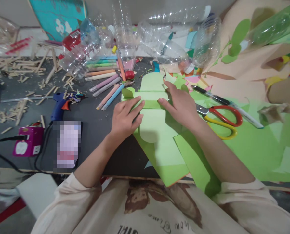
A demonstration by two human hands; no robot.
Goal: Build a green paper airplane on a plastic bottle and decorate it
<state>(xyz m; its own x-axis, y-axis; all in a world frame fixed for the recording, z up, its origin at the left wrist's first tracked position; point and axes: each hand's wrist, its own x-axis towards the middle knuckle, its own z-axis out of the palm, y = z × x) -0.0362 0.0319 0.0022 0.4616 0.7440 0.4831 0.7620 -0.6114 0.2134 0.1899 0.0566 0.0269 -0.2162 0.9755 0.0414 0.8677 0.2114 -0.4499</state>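
A light green paper cutout (152,122) with rounded ends and a folded band across its middle lies in front of me. My left hand (127,115) rests on the band's left end, fingers stretched out and a little apart. On the right end, my right hand (180,104) has its thumb on the band and its fingers at the cutout's right edge. The thumb and fingers are spread apart. Beneath the cutout are larger green paper sheets (169,172). Scissors (223,120) with red and yellow handles lie just right of my right forearm.
A blue glue gun (59,105), a phone (69,143) and a purple power adapter (28,141) are on the left. Colored markers (111,97), wooden sticks (13,66) and clear plastic bottles (125,35) lie behind. A black pen (209,95) lies beyond the scissors.
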